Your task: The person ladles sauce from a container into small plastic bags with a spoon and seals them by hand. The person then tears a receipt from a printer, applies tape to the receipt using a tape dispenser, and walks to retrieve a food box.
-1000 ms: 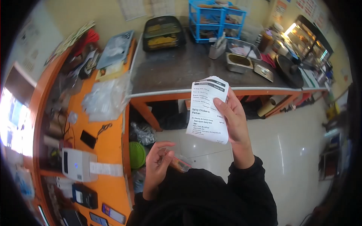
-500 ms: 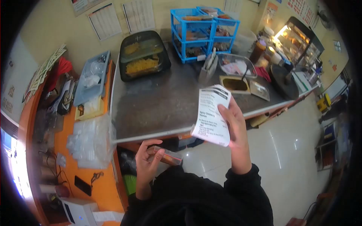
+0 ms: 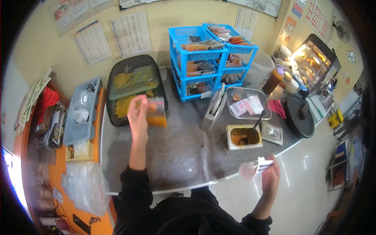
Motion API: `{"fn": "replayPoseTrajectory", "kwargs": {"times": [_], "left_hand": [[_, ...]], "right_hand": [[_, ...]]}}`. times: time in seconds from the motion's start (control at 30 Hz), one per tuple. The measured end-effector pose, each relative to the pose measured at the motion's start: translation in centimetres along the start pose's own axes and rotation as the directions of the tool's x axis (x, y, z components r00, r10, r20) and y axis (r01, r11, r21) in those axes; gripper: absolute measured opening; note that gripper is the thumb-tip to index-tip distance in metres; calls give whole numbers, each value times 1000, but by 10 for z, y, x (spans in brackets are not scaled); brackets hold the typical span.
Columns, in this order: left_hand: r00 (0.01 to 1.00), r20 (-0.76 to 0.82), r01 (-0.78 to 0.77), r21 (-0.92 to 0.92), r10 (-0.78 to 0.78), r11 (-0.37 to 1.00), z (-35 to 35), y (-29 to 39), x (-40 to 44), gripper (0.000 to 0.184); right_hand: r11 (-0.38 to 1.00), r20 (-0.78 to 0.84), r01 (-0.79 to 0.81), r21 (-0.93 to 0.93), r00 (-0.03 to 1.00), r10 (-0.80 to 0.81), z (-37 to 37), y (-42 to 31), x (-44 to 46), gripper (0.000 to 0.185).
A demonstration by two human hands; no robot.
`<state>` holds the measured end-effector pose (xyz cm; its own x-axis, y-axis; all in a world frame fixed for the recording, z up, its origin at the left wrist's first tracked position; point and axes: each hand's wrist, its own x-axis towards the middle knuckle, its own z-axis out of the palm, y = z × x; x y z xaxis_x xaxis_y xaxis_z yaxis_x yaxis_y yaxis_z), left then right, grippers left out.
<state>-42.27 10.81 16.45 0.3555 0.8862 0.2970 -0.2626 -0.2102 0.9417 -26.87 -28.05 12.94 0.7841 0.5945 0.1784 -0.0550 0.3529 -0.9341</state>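
My left hand (image 3: 138, 113) is raised over the dark counter and pinches a small clear bag of orange sauce (image 3: 157, 113) by its edge, in front of a black tray of yellow food (image 3: 161, 84). Near the counter's front edge, my right hand (image 3: 270, 172) grips a white paper receipt (image 3: 263, 164), now bent and seen nearly edge-on. A round, pale, blurred item (image 3: 247, 170) shows beside the receipt; I cannot make out what it is. Above and left of my right hand stands a metal container of brown sauce (image 3: 243, 137) with a ladle in it.
Blue tiered baskets (image 3: 197, 74) holding packets stand at the back of the counter (image 3: 176, 156). Right of them are a clear tray (image 3: 246, 103), a metal lid (image 3: 272, 132), a sauce bottle (image 3: 273, 80) and a black stone mortar (image 3: 299, 115). Plastic bags (image 3: 84, 186) lie at left.
My left hand has moved up and forward over the counter with the sauce bag. My right hand has lowered to the right, and the receipt has tilted away. The view has shifted toward the counter.
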Motion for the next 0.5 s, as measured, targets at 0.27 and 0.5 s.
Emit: {"fn": "replayPoseTrajectory", "kwargs": {"times": [0.27,0.5], "left_hand": [[953,-293,-34,-370,-82,929,94,-97,231,21],[936,276,317,-400,-217,860,70,-235,330,33]], "right_hand": [[981,-217,49,-189,972,-91,-102,-21,91,37],[955,-436,-22,-296,893,-115,-122,-36,165,3]]}}
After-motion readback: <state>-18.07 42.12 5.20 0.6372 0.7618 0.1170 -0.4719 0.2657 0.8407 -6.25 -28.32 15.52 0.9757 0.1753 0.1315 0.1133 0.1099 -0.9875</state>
